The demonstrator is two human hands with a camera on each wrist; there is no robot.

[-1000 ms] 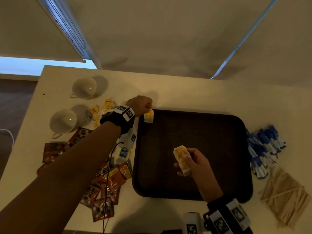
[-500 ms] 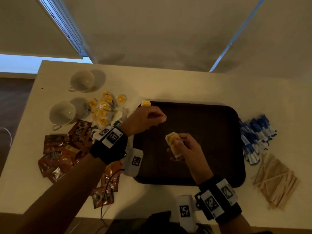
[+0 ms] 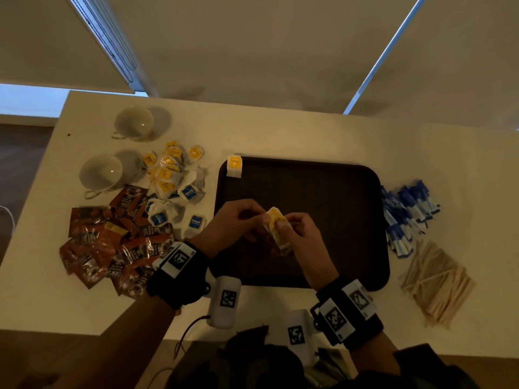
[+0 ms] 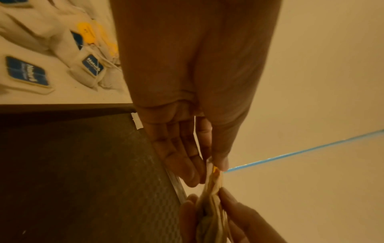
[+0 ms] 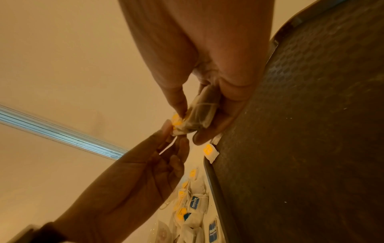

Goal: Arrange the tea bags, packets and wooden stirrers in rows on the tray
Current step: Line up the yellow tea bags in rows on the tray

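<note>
While both hands pinch the tea bag, peel one off gently and lay beside the first.

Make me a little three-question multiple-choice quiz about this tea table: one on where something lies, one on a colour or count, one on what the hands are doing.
1. Where does the lone tea bag already set down lie?
A. at the tray's far left corner
B. in the tray's middle
C. among the wooden stirrers

2. How many white cups stand on the table?
A. one
B. two
C. four

3. What are the two hands doing?
A. resting flat on the table
B. each lifting a cup
C. both pinching one small stack of yellow-tagged tea bags

Answers:
1 A, the bag sits on the far left corner of the dark tray.
2 B, two cups stand left of the tea bag pile.
3 C, the left hand and right hand meet on the stack above the tray.
</note>
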